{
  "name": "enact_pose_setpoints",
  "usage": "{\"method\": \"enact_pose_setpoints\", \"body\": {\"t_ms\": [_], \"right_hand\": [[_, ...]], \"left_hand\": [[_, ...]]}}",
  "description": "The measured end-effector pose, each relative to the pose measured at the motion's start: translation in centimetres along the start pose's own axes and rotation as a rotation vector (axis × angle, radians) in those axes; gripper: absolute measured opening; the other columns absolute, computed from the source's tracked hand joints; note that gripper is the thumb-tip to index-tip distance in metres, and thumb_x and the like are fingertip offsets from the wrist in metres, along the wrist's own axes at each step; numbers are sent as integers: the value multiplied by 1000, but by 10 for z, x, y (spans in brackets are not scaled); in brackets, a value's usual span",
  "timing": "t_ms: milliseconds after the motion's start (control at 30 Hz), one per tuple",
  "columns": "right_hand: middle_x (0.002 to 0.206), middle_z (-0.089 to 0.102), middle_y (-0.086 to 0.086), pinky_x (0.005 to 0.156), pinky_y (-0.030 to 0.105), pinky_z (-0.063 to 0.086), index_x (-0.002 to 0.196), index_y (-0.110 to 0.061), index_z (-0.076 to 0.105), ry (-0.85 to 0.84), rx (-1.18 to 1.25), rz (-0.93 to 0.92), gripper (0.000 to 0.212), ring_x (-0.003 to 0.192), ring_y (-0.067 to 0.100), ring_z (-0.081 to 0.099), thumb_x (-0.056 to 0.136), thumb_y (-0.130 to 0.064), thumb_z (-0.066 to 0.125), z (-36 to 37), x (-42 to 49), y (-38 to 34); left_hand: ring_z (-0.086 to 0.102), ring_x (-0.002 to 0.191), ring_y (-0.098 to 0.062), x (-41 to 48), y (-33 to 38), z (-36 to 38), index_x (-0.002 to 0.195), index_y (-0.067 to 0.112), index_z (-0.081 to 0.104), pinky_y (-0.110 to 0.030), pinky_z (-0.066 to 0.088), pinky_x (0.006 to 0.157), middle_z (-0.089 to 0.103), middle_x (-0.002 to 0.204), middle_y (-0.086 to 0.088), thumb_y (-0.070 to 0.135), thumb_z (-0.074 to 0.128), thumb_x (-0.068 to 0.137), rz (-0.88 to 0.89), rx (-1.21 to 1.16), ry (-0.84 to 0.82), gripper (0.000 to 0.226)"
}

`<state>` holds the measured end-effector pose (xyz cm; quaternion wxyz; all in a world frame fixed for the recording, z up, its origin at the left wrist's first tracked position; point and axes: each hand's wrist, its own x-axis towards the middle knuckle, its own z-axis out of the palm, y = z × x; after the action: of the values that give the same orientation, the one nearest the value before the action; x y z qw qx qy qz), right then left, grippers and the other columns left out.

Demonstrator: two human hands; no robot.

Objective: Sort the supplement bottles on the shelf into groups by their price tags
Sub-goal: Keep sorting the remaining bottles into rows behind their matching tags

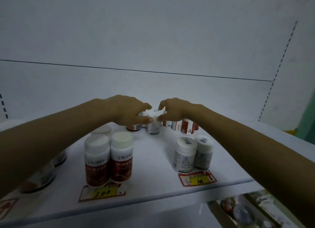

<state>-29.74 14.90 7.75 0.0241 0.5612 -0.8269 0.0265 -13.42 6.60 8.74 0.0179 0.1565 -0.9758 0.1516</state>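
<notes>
- The left hand (131,111) and right hand (173,111) are drawn close together over the middle of the shelf (153,169), toward its back edge. Both seem to pinch the top of one white-and-blue bottle (153,128) with curled fingers and thumbs. The cap is mostly hidden, so I cannot tell how firm the hold is.
- That bottle stands in a crowded back row, with red-labelled back bottles (189,128) just beside it. Lifted at a tilt, it would likely clip a neighbour, and one toppled bottle could take the row down or roll.
- A hold on the smooth cap alone may slip. A dropped bottle could land among the sorted groups or go over the front edge.
- Both forearms reach over finished work. The left one passes just beside the red-label group (109,157) and over the dim bottles (39,176) at the left edge. Drawing back low could sweep them over.
- The bottle looks like a match for the white-and-blue pair (193,153) near the front right corner, behind the right price tag (197,178). That tag's figure is too blurred to read, so matching by label alone risks a wrong group. Setting it by the "200" tag (102,192) would clearly be wrong.
</notes>
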Motion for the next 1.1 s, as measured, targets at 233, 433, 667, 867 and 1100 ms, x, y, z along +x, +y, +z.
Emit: {"method": "enact_pose_setpoints", "body": {"t_ms": [233, 433, 667, 867, 1100], "right_hand": [[133, 53, 5, 90, 35, 44, 139, -21, 36, -78, -1, -49, 65, 114, 24, 52, 84, -42, 63, 26, 65, 12], [130, 54, 6, 90, 36, 44, 132, -17, 45, -101, -101, -131, 57, 114, 25, 52, 85, -46, 60, 31, 89, 11], [97, 63, 6, 79, 34, 53, 119, -10, 55, -222, -54, -238, 56, 86, 24, 63, 84, -54, 57, 22, 89, 26], [70, 58, 6, 65, 31, 53, 74, -12, 55, -258, 127, -330, 42, 62, 20, 60, 87, -52, 53, -3, 73, 67], [79, 62, 9, 63, 28, 50, 89, -5, 67, -312, 526, -458, 47, 66, 20, 55, 87, -50, 53, -31, 57, 127]], "left_hand": [[55, 104, -20, 22, -8, 6, 134, 31, 38, -33, 44, 85, 60, 120, 0, 59, 32, 89, -1, 45, -19, 53], [55, 102, -18, 26, -9, 5, 130, 34, 40, -35, 46, 84, 59, 118, 3, 60, 34, 88, -47, 55, 2, 50], [53, 109, -19, 44, 20, 1, 135, 31, 39, -32, 43, 83, 57, 125, 2, 59, 39, 88, -174, 9, -17, 54], [55, 110, -17, 73, 61, -8, 133, 27, 45, -32, 45, 86, 58, 126, 5, 59, 38, 88, -338, 11, -10, 55], [61, 98, -13, 90, 104, -4, 132, 27, 41, -27, 49, 80, 59, 125, 2, 54, 55, 81, -540, -746, 335, 59]]}}
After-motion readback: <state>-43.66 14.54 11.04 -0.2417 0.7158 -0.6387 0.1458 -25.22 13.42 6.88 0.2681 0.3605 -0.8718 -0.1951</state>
